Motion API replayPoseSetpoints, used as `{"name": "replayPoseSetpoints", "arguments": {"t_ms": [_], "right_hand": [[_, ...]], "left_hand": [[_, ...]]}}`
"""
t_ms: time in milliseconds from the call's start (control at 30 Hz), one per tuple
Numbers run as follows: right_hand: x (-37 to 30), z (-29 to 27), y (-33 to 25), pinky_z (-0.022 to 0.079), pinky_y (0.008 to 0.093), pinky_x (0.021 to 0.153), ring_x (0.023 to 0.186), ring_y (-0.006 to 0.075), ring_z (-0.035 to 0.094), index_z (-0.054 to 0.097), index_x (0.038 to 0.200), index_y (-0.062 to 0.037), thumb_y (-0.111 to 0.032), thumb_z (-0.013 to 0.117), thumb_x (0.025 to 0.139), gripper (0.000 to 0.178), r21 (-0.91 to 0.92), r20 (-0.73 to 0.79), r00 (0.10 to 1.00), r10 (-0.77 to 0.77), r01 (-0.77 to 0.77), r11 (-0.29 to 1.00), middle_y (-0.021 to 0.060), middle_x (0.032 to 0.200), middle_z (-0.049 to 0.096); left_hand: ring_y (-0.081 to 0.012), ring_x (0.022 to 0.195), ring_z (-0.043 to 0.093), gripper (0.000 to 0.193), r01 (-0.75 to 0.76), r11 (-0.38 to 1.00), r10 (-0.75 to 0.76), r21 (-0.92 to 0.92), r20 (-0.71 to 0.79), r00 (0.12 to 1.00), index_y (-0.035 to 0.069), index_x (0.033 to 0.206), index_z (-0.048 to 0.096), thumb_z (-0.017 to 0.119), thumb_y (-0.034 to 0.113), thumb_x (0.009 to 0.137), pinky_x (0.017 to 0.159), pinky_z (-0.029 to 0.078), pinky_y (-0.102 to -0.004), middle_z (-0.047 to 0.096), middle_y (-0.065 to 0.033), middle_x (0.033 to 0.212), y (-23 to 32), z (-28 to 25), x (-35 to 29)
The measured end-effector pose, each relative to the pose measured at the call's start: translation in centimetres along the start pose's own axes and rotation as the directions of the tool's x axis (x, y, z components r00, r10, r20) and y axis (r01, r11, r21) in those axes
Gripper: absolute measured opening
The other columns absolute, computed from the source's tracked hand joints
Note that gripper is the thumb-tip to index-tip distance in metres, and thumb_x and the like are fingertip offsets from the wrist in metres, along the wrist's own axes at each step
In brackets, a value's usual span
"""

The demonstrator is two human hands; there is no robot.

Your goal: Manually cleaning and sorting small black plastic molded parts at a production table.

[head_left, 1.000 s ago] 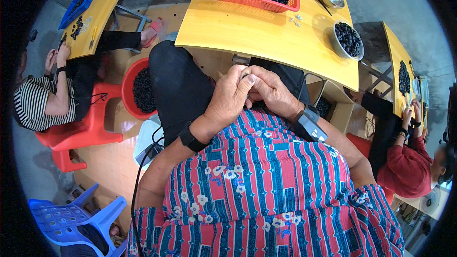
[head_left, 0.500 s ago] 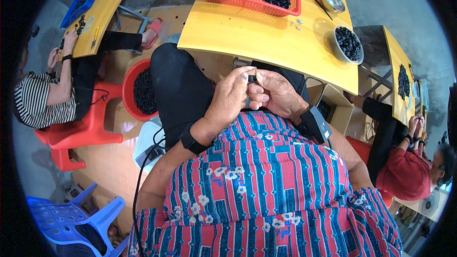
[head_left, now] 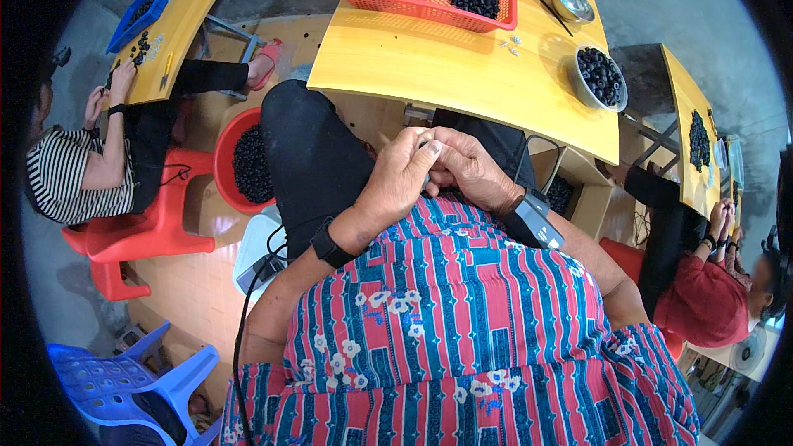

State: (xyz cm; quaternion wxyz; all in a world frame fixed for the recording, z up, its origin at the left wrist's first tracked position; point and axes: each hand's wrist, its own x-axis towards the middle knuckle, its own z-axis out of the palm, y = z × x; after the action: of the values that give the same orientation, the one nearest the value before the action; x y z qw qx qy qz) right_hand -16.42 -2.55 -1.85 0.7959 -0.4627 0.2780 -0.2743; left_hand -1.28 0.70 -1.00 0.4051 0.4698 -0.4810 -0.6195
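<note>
In front of my belly, above my lap, my left hand [head_left: 399,172] and my right hand [head_left: 472,167] meet at the fingertips. Both are closed around a small black part [head_left: 424,143], and only a sliver of it shows between the fingers. The left thumb presses over it, while the right fingers curl in against the left ones. On the yellow table [head_left: 396,62] ahead stands a red basket [head_left: 421,11] with two heaps of small black ring-like parts. A clear bowl [head_left: 577,85] of similar black parts sits near the table's right edge.
Small pale bits [head_left: 512,48], a dark stick [head_left: 545,4] and a metal bowl [head_left: 572,3] lie on the table. A red tub [head_left: 227,153] of black parts stands left of my knee, a cardboard box [head_left: 588,198] to the right. Co-workers sit at tables on both sides.
My hands have sunk slightly and drawn closer together. The right hand has tipped over the fingers, so the black part is more covered than before.
</note>
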Motion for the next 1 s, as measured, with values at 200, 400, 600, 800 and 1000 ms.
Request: {"name": "replayPoseSetpoints", "arguments": {"t_ms": [200, 400, 600, 800, 1000], "right_hand": [[0.0, 0.7, -0.3, 0.046, 0.0232, 0.056, 0.063, 0.0097, 0.052, 0.05, 0.103, -0.0041, -0.025, 0.039, 0.098, 0.024, 0.027, -0.027, 0.999, 0.045, -0.044, 0.999, 0.0043, 0.082, 0.056], [0.4, 0.3, -0.9, 0.043, 0.0238, 0.055, 0.056, 0.0068, 0.039, 0.05, 0.102, -0.0036, -0.025, 0.04, 0.097, 0.024, 0.248, 0.003, 0.994, 0.112, -0.109, 0.963, -0.0015, 0.071, 0.045], [0.2, -0.5, -1.5, 0.041, 0.0271, 0.057, 0.053, 0.0068, 0.03, 0.052, 0.093, -0.0037, -0.03, 0.042, 0.097, 0.028, 0.484, 0.076, 0.986, 0.145, -0.164, 0.859, -0.005, 0.065, 0.035], [0.2, -0.6, -1.4, 0.042, 0.0274, 0.057, 0.052, 0.0068, 0.031, 0.052, 0.092, -0.0036, -0.03, 0.042, 0.097, 0.029, 0.499, 0.084, 0.982, 0.167, -0.187, 0.846, -0.0037, 0.065, 0.039], [0.0, -0.1, -2.1, 0.046, 0.028, 0.059, 0.052, 0.0073, 0.034, 0.052, 0.091, -0.0046, -0.031, 0.043, 0.097, 0.029, 0.464, 0.055, 0.983, 0.176, -0.182, 0.867, -0.0031, 0.066, 0.04]], "left_hand": [[-0.0094, 0.065, 0.052, 0.032, -0.026, 1.0, 0.026, -0.006, -0.033, 0.999, -0.002, 0.113, 0.046, 0.039, 0.026, 0.097, 0.054, 0.046, -0.0213, 0.054, -0.0074, 0.086, -1.1, 0.0, 0.0], [-0.0077, 0.066, 0.052, 0.03, -0.065, 0.996, 0.061, -0.057, -0.073, 0.995, -0.002, 0.114, 0.047, 0.039, 0.022, 0.097, 0.054, 0.045, -0.0192, 0.054, -0.0056, 0.086, -1.3, 0.4, 0.6], [-0.0052, 0.073, 0.051, 0.023, -0.255, 0.966, 0.257, 0.032, -0.112, 0.96, 0.001, 0.113, 0.052, 0.048, 0.004, 0.09, 0.062, 0.045, -0.0185, 0.054, -0.0003, 0.082, -0.8, -0.2, 0.5], [-0.0049, 0.075, 0.051, 0.02, -0.283, 0.948, 0.303, 0.143, -0.149, 0.941, 0.0, 0.106, 0.058, 0.054, -0.001, 0.086, 0.068, 0.045, -0.0199, 0.056, 0.0006, 0.082, -1.3, -0.5, 0.8], [-0.0072, 0.068, 0.05, 0.018, -0.294, 0.949, 0.313, 0.111, -0.229, 0.922, 0.0, 0.099, 0.063, 0.059, 0.0, 0.081, 0.064, 0.046, -0.0218, 0.055, -0.003, 0.078, -1.6, -0.5, 0.9]]}}
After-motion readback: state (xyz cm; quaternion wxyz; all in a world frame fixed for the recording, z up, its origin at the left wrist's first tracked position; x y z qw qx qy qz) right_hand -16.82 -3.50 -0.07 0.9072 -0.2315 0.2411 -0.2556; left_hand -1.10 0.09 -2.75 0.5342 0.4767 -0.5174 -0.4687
